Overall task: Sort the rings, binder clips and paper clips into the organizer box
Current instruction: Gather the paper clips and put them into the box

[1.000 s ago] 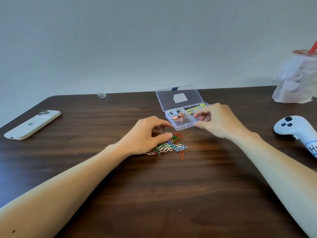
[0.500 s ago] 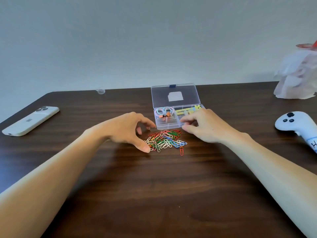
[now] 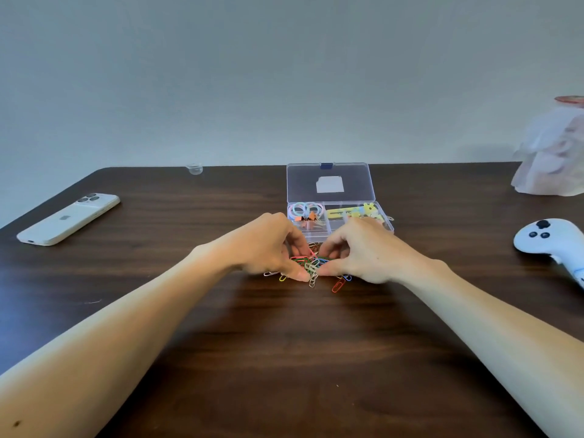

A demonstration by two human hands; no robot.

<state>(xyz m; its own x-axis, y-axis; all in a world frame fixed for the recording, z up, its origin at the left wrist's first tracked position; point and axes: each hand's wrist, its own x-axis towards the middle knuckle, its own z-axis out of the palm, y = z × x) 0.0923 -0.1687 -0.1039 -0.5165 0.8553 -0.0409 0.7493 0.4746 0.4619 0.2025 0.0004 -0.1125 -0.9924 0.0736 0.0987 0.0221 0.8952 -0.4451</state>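
Wire paper clips, coloured, light and slippery, lie heaped just short of the organizer box at twelve o'clock. My left hand and right hand cup the heap, thumbs nearly meeting, pinching loosely; I'd scoop from underneath. Pastel rings already sit inside the clear plastic box.

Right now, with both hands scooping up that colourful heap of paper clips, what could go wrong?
1. Both hands, left hand and right hand, cup the paper clips loosely, so some may slip out; a red clip already lies apart.
2. The organizer box sits just behind the hands, so a knuckle could nudge it.
3. The rings and binder clips share the left compartments; dropped clips might land among them.
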